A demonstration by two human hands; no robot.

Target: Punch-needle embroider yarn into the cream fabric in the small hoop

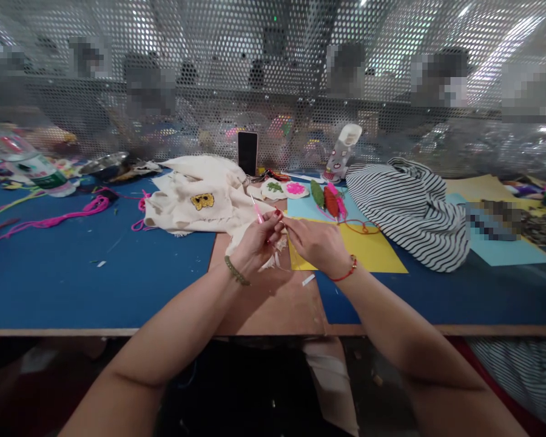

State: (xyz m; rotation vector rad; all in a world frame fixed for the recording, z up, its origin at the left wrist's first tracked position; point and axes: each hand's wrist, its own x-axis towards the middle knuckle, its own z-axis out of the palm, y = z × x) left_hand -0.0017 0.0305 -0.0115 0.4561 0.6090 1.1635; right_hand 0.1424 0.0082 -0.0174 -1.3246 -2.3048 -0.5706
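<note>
Left hand (260, 237): grasping one slim pink-handled tool (258, 213), tip upward, near cream cloth (175, 203) bearing a yellow-and-black patch (202, 201). Right hand (319, 241): fingers bent, fingertips close to the left's; whether gripping anything, cannot tell. Yellow sheet (374, 250): beneath right hand. Black-and-white striped cloth (412, 212): right of sheet.

Cloth (177, 206) on the table (95, 273), phone (248, 153) behind it, bottle (45, 173) far left, paper sheet (377, 258) right.
</note>
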